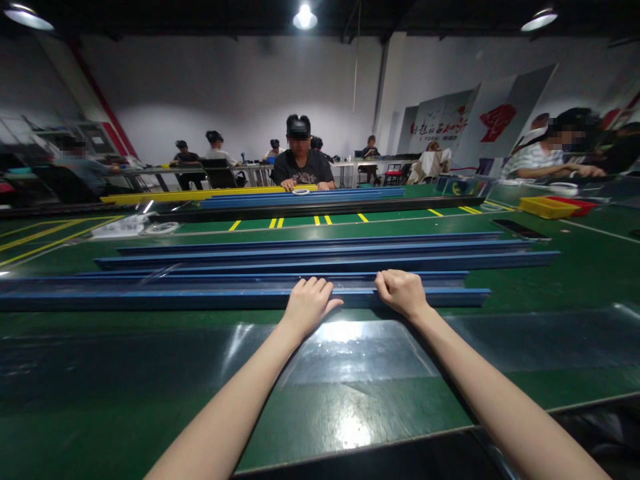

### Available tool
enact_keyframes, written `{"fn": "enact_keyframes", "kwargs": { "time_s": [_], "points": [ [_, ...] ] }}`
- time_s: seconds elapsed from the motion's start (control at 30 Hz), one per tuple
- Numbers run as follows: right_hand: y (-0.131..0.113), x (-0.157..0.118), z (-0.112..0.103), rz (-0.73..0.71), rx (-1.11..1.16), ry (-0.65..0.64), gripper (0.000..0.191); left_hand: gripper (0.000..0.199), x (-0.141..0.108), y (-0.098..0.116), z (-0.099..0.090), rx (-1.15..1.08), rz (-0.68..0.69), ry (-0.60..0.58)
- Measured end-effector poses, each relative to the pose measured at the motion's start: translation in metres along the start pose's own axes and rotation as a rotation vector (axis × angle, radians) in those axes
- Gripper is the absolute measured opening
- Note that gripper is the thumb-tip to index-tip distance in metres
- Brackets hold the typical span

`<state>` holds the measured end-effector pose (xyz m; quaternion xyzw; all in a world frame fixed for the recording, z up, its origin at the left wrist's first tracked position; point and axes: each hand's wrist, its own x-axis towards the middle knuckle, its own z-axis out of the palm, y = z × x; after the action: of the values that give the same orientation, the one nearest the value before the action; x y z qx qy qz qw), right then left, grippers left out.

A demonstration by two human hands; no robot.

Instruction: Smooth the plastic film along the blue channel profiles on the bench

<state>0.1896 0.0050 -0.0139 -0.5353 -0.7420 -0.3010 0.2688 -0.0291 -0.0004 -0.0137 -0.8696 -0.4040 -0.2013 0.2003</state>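
Observation:
Across the green table in front of me lies a long blue profile (250, 297) with a channel along it, running left to right. My left hand (310, 300) is over this profile, fingers bent round its top and thumb stretched out to the right. A short gap to the right, my right hand (403, 291) is closed in a loose fist against the same profile. What its fingers pinch, if anything, is hidden. Under my forearms, a wide clear plastic sheet (360, 357) lies flat on the table and reflects the lamps.
Further blue profiles (325, 256) lie just beyond. Behind them are a black profile (320, 211), a yellow profile (200, 195), a roll of tape (161, 228), a phone (520, 230) and a yellow tray (545, 207). A co-worker (303, 167) sits opposite; other people work around.

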Motion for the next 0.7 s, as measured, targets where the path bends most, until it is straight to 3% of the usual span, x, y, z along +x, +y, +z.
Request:
{"fn": "enact_keyframes", "kwargs": {
  "time_s": [0.4, 0.7],
  "points": [
    [0.032, -0.012, -0.005, 0.077, -0.047, 0.082, 0.04, 0.03, 0.001, 0.002, 0.0, -0.047, 0.032, 0.007],
    [0.031, -0.013, -0.004, 0.115, -0.037, 0.084, 0.04, 0.028, 0.001, 0.0, 0.005, -0.096, 0.039, -0.01]
  ]
}}
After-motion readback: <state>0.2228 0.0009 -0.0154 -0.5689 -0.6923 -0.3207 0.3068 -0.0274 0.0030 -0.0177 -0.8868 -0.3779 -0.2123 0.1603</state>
